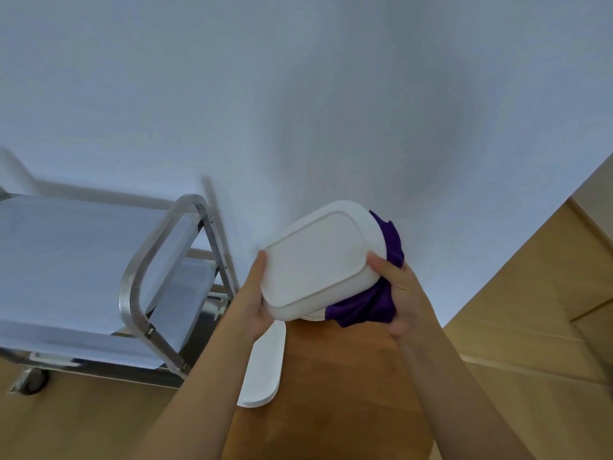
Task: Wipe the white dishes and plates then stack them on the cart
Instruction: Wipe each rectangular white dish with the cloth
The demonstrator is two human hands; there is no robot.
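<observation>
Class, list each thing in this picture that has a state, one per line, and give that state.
Dish: held up in the air, underside toward the camera.
Cloth: bunched against the dish's far side.
Left hand: grips the dish's edge.
Right hand: holds the cloth, thumb on the dish.
Plate: lies flat on the wooden table, overhanging its edge.
Cart: top shelf bare where visible.

Cart (99,260) blurred (left side cut off); plate stack (313,316) mostly hidden.

Both forearms (185,393) are bare, no sleeves or jewellery visible
</observation>
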